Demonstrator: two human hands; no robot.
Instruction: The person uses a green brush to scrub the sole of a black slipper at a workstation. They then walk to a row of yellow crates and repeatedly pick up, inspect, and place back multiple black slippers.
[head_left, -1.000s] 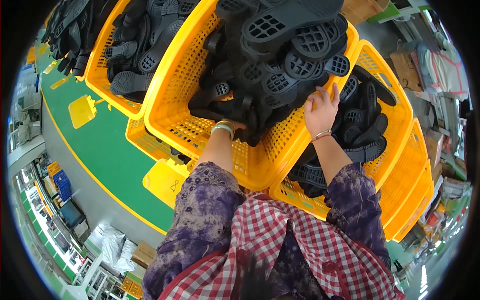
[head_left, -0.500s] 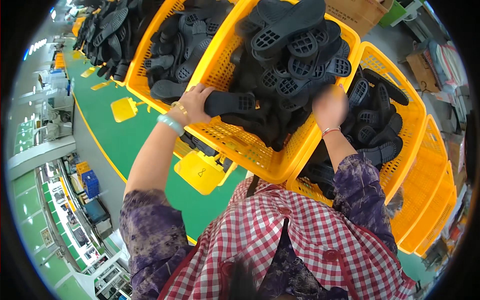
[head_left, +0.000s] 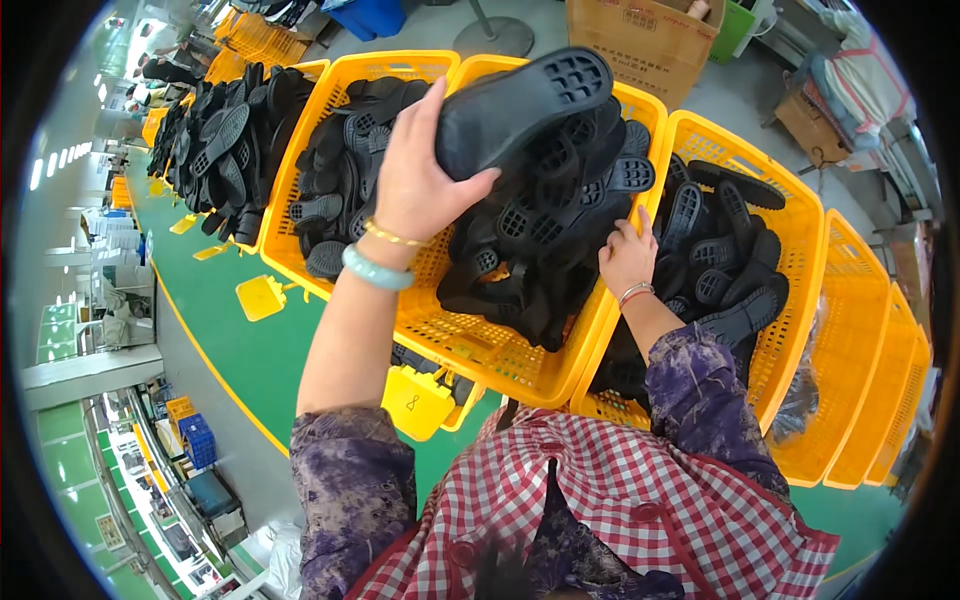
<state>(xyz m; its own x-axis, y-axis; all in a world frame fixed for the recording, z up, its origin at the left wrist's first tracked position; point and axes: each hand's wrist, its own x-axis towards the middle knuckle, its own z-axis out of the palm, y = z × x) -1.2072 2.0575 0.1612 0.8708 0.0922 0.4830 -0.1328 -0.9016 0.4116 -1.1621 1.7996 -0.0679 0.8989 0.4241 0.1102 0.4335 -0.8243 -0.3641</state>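
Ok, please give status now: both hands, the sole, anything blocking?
Left hand grips black sole, lifted above yellow basket. Right hand down on the sole pile. Nothing blocking.

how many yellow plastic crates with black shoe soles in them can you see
4: one far left, one under the left hand holding a sole, one the right hand reaches into, one right. Farther ones may be hidden.

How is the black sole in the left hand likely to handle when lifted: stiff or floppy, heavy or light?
The sole probably is fairly stiff: held at one end by the left hand, it juts out without drooping. It looks light, since one hand lifts it with a loose grip. Its studded tread likely keeps it from slipping, though it may snag on others in the basket.
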